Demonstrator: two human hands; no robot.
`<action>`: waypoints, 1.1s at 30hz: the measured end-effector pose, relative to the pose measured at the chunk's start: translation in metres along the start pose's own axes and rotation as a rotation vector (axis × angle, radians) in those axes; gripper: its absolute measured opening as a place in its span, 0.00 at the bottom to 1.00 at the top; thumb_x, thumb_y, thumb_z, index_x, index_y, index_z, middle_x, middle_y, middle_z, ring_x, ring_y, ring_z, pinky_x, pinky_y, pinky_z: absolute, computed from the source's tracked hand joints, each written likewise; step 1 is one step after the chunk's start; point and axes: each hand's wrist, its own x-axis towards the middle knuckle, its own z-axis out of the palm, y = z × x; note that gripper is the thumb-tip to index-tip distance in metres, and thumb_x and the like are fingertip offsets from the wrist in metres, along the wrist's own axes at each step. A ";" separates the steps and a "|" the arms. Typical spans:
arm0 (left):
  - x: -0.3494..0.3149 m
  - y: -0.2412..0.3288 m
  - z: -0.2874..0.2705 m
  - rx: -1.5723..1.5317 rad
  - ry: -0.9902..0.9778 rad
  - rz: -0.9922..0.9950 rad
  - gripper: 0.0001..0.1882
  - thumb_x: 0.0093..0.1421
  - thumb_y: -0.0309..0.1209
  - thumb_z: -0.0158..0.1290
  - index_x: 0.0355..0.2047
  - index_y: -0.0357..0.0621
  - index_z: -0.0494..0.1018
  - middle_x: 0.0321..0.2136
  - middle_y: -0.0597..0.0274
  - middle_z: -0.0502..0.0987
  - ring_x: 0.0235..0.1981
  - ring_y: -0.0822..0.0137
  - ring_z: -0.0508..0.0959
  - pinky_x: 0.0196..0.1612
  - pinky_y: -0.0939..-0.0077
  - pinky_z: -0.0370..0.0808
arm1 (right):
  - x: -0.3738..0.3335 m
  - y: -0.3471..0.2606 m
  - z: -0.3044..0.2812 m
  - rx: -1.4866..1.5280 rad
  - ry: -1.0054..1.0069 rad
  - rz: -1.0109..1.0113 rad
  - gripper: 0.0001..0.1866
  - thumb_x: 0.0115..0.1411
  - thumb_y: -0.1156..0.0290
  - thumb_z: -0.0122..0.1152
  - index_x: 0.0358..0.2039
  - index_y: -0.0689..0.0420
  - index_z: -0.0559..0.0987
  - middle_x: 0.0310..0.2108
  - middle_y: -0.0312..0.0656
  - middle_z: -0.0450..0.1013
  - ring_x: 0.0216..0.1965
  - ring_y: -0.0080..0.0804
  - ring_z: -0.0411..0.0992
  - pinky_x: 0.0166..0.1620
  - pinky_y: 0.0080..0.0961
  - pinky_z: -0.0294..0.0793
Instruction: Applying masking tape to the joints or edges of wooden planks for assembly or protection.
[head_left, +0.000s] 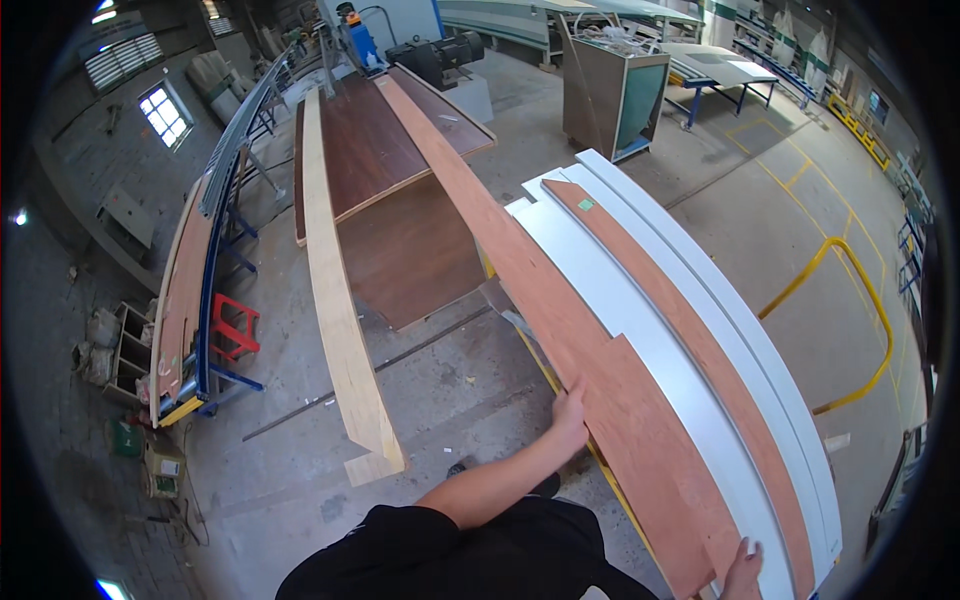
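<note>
A long reddish-brown plywood strip [640,430], wider at its near end, runs from the far brown panel stack down to my right side. My left hand [570,415] is closed on its left edge, thumb on top and the other fingers mostly hidden below. Farther down, at the strip's right edge near the picture's bottom, my right hand [742,572] grips the border; part of it is cut off by the frame. Beneath and beside the strip lie white panels [640,345], with a narrower brown strip [690,345] bearing a small green sticker on top.
A pale wooden plank [335,290] stretches away on the left, its far end on a brown panel stack [375,150]. A red stool [235,325] stands by a blue-framed rack [215,260]. On the right rises a yellow tubular rail [885,320]; a cabinet [600,100] stands farther back.
</note>
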 end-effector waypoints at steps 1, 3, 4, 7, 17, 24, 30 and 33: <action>-0.014 -0.014 -0.002 -0.007 -0.003 -0.010 0.24 0.68 0.39 0.51 0.60 0.41 0.63 0.55 0.56 0.73 0.56 0.58 0.74 0.57 0.58 0.73 | 0.008 0.004 -0.005 0.001 0.192 -0.116 0.27 0.70 0.56 0.50 0.59 0.64 0.71 0.48 0.52 0.74 0.48 0.39 0.72 0.50 0.35 0.72; -0.039 -0.037 -0.005 -0.004 0.022 -0.124 0.25 0.68 0.39 0.52 0.60 0.41 0.62 0.55 0.57 0.73 0.57 0.59 0.73 0.58 0.59 0.72 | 0.016 -0.019 0.011 0.121 0.398 -0.374 0.27 0.70 0.52 0.49 0.54 0.65 0.75 0.39 0.51 0.76 0.38 0.35 0.71 0.43 0.33 0.72; -0.051 -0.046 -0.008 0.003 0.021 -0.165 0.25 0.68 0.39 0.52 0.61 0.41 0.62 0.55 0.57 0.72 0.57 0.59 0.73 0.58 0.59 0.72 | 0.016 -0.047 0.034 0.241 0.411 -0.518 0.27 0.69 0.51 0.50 0.51 0.65 0.78 0.33 0.49 0.77 0.31 0.33 0.71 0.38 0.33 0.72; -0.075 -0.069 -0.036 -0.031 -0.027 -0.222 0.26 0.68 0.41 0.52 0.61 0.42 0.63 0.56 0.57 0.72 0.57 0.59 0.72 0.59 0.59 0.72 | 0.023 -0.062 0.092 0.235 0.050 -0.462 0.26 0.68 0.52 0.52 0.47 0.66 0.79 0.29 0.48 0.77 0.29 0.30 0.70 0.35 0.32 0.71; 0.054 0.090 -0.036 -0.141 -0.307 -0.067 0.27 0.67 0.47 0.48 0.58 0.39 0.69 0.53 0.52 0.76 0.54 0.54 0.76 0.58 0.50 0.72 | -0.107 -0.146 0.059 0.191 -0.468 -0.427 0.34 0.65 0.45 0.53 0.47 0.70 0.78 0.38 0.68 0.76 0.42 0.59 0.75 0.47 0.44 0.73; 0.019 0.067 -0.033 0.051 0.028 -0.013 0.22 0.65 0.39 0.54 0.54 0.37 0.71 0.48 0.51 0.78 0.48 0.56 0.79 0.50 0.52 0.78 | -0.107 -0.077 0.078 0.007 -0.376 -0.443 0.29 0.68 0.47 0.47 0.52 0.61 0.78 0.45 0.66 0.75 0.53 0.62 0.72 0.55 0.41 0.69; -0.124 0.087 -0.057 -0.074 -0.048 -0.081 0.22 0.63 0.37 0.58 0.51 0.34 0.72 0.43 0.52 0.79 0.43 0.60 0.81 0.45 0.62 0.79 | -0.209 -0.059 0.025 0.022 -0.218 -0.504 0.29 0.69 0.51 0.48 0.42 0.70 0.79 0.32 0.70 0.75 0.38 0.62 0.77 0.40 0.47 0.74; -0.186 0.122 -0.096 0.053 -0.102 -0.068 0.21 0.66 0.39 0.55 0.53 0.37 0.71 0.48 0.53 0.79 0.49 0.61 0.79 0.50 0.61 0.78 | -0.245 -0.061 0.057 -0.033 -0.250 -0.548 0.29 0.68 0.51 0.48 0.42 0.70 0.79 0.32 0.70 0.75 0.38 0.62 0.77 0.40 0.47 0.74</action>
